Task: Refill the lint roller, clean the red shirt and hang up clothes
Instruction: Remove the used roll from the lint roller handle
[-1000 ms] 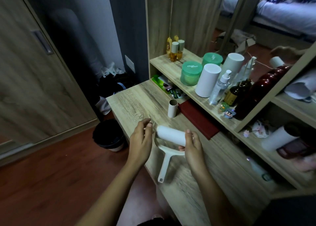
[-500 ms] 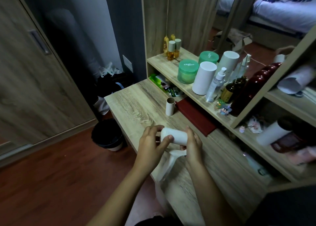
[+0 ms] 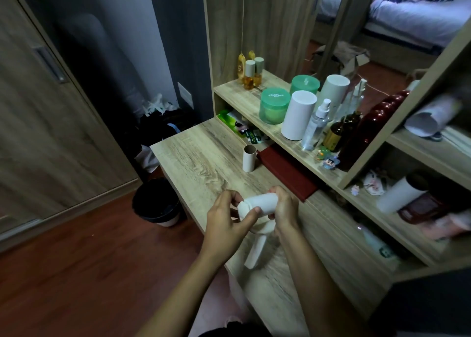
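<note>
Pale wood-grain is seen across the desk (image 3: 204, 163) that runs from the centre of the frame down to the lower right, with a reddish-brown floor (image 3: 76, 273) filling the lower left and a wardrobe door (image 3: 38, 107) taking up the left edge. Just below the centre of the frame, the lint roller (image 3: 257, 217) is held over the front part of the desk. Its white roll (image 3: 260, 204) is gripped at both ends: the left end is pinched between the thumb and curled fingers of the left hand (image 3: 226, 224), and the right end is wrapped by the curled fingers of the right hand (image 3: 285, 209). The cream handle (image 3: 256, 252) hangs down from between the hands towards the bottom of the frame; whether its tip touches the desk cannot be told. Further up the desk, an empty cardboard core (image 3: 249, 161) is stood upright, just beside a dark red flat item (image 3: 285, 173) that is tucked partly under the shelf (image 3: 237, 94). On that shelf, right of centre, two amber bottles (image 3: 249, 75), two green jars (image 3: 274, 105), a white cylinder (image 3: 298, 119) and a clear spray bottle (image 3: 316, 128) are lined up. A black bin (image 3: 155, 204) is set on the floor left of the desk. A bed is reflected in the mirror (image 3: 407, 18) at the upper right.
</note>
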